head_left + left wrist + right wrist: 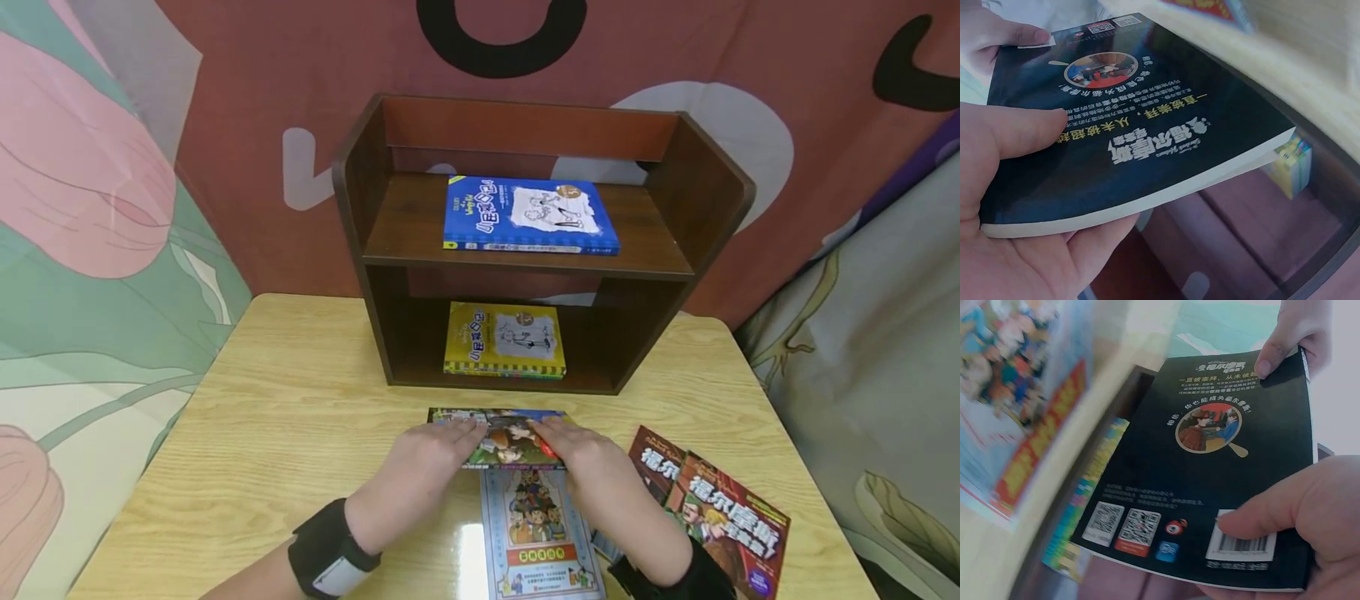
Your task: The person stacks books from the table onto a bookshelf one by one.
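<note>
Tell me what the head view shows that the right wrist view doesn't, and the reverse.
Only the head view: the blue book on the upper shelf and the red books.
Only the right wrist view: the dark back cover of the held book, with its barcode.
Both: the left hand and right hand gripping that book, and the pale blue book.

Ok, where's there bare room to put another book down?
The table is bare from the left hand to its left edge. The upper shelf has room either side of the blue book. It's crowded around the right hand: red books, light-blue cover.
</note>
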Tool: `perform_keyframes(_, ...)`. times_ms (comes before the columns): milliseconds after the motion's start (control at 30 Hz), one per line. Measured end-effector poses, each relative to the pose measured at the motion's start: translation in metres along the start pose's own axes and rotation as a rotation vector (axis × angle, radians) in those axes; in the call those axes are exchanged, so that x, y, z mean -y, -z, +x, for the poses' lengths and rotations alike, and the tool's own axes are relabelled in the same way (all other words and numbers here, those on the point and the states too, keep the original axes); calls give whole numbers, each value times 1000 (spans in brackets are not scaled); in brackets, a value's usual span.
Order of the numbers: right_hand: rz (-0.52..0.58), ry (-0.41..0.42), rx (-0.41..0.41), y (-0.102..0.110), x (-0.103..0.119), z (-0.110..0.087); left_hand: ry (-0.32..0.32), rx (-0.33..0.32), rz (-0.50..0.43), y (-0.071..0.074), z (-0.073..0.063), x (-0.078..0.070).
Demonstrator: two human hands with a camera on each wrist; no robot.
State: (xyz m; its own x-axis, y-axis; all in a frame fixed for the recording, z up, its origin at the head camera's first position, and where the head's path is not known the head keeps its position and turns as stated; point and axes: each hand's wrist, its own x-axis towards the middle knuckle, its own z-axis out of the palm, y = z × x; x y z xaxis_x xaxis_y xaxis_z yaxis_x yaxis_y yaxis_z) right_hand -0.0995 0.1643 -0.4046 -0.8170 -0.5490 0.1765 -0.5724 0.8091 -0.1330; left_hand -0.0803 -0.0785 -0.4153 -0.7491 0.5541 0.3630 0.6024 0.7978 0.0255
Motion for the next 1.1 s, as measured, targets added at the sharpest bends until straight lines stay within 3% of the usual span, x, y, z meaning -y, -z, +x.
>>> perform_keyframes(233,-41,99,-345,29,-1,7,-30,-172,83,35,17,1)
perform_keyframes(400,-23,172,-618,47,0,13,-94,-349,153,59,29,3)
perform_keyframes(600,-28,304,-958,61,-1,32,-155,-571,201,72,47,6)
perform_keyframes(700,-36,329,-1076,69,-5,44,-184,-646,231,75,60,12)
perform_keyframes(867,-56,322,-1161,79,-20,68,-204,-695,272,79,85,27)
perform_keyframes(1100,-95,290,-1079,90,-37,99,-162,-719,289,84,112,46)
